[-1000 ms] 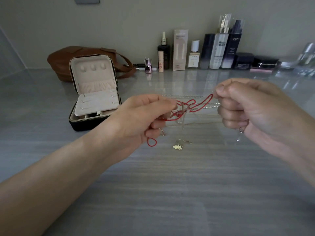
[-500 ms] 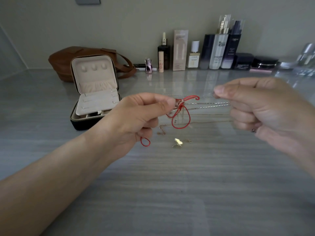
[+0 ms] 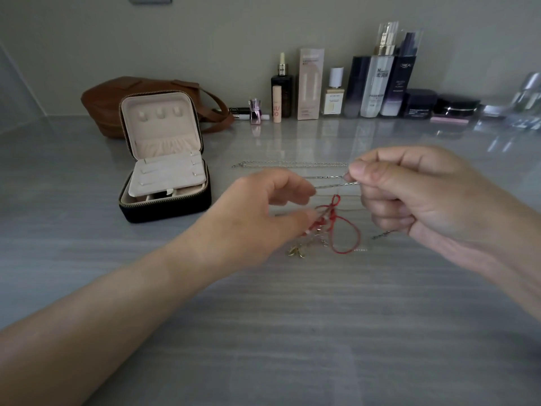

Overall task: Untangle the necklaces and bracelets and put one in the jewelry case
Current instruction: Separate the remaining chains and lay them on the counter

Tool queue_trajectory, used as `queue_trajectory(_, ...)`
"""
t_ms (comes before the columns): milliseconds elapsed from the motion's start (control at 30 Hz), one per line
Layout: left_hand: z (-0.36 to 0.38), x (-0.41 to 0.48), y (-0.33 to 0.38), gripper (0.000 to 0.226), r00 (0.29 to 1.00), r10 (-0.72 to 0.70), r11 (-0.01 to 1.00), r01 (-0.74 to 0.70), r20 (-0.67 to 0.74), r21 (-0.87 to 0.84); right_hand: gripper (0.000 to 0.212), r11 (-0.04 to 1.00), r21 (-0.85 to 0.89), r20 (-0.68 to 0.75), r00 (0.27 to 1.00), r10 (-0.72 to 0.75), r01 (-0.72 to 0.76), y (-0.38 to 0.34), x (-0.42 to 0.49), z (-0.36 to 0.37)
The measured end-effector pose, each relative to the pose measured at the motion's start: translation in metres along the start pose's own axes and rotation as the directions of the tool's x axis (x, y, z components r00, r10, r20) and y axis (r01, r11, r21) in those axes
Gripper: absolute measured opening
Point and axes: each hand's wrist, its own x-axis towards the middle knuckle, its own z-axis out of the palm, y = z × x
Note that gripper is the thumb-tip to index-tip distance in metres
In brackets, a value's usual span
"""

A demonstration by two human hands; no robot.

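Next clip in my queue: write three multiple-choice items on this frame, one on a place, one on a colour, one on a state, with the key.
1. Relative to the brown leather bag, the black zip jewelry case stands:
A. on top of it
B. in front of it
C. behind it

2. The knotted cord bracelet in the tangle is:
A. blue
B. green
C. red

3. The right hand:
A. pinches the thin silver chain
B. lies flat and empty
C. rests inside the case

Key:
1 B, the case hides part of the bag behind it.
2 C, its knot and loop are plainly red.
3 A, thumb and forefinger close on the chain, which runs off to the left from that grip.
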Motion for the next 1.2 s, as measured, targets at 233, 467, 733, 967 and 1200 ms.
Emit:
queue_trajectory(233,0.011,-0.002,0.010,0.025,0.989,0.136,0.990,-0.138,-0.049,-0.024,0.015,1.000,-0.022,0.028,1.000,0.003,-0.002,-0.002,-0.001,0.005)
queue_trajectory(467,0.010,-0.002,0.010,0.009,0.990,0.119,0.963,-0.132,-0.071,-0.234,0.013,0.999,-0.031,0.036,0.999,-0.008,0.009,-0.002,-0.001,0.004)
queue_trajectory(733,0.007,0.000,0.010,0.010,0.998,0.036,0.934,-0.051,-0.051,-0.354,0.002,0.969,-0.245,0.067,0.998,-0.014,0.030,0.004,-0.002,0.003)
queue_trajectory(967,0.005,0.000,0.006,0.008,0.998,-0.024,0.953,0.006,-0.057,-0.302,0.014,0.924,-0.373,0.088,0.995,-0.049,0.078,0.008,0.000,0.004)
queue_trajectory(1200,0.004,0.001,0.006,0.017,0.998,-0.064,0.965,0.060,-0.009,-0.255,0.014,0.877,-0.462,0.091,0.991,-0.098,0.129,0.011,0.001,0.003)
